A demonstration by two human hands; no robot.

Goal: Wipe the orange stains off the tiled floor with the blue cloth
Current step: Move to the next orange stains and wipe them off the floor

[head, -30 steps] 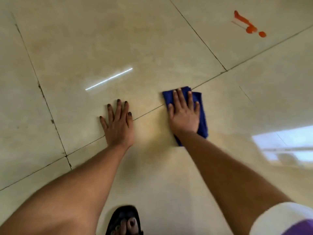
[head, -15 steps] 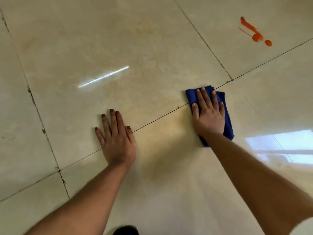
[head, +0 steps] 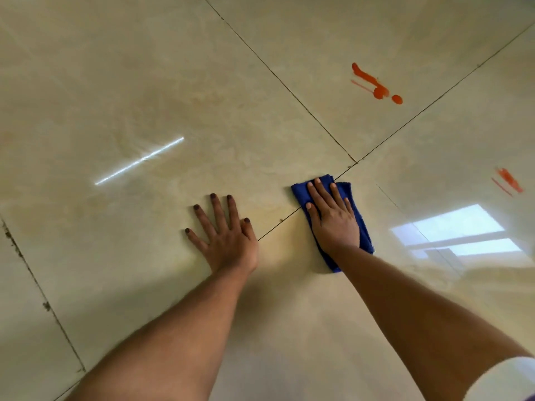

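- Glossy beige floor (head: pixel 144 82) of large tiles, dark grout lines running diagonally; four tiles meet at a joint (head: pixel 355 162) just beyond the cloth.
- Left hand (head: pixel 228 238): flat on the floor, palm down, fingers spread wide, holding nothing. Dark nails visible. It sits on the near-left tile, its thumb side next to the grout line.
- Right hand (head: pixel 333 221): flat, palm down, pressed on top of the cloth (head: pixel 299 192); fingers extended and slightly apart, not curled around it.
- Cloth: blue, folded into a long strip, lying across the grout line. Far end shows past the fingertips, near end shows beside the wrist; the middle is hidden under the palm. Its far end lies near the four-tile joint.
- Cloth is to the right of the left hand, with a strip of bare floor between them; not touching.
- Stain 1 (head: pixel 376 88): orange streak with two round blobs at its right end, on the far tile, well beyond the cloth and slightly to its right. Untouched by the cloth.
- Stain 2 (head: pixel 509 180): smaller orange smear with a fainter line beside it, on the right tile, well apart from the cloth to its right.
- Reflections: one thin bright line (head: pixel 139 160) on the left tile beyond the left hand; one window-shaped patch (head: pixel 454 230) on the right, near the right forearm.
- White sleeve (head: pixel 509 380) edge at the lower right corner.
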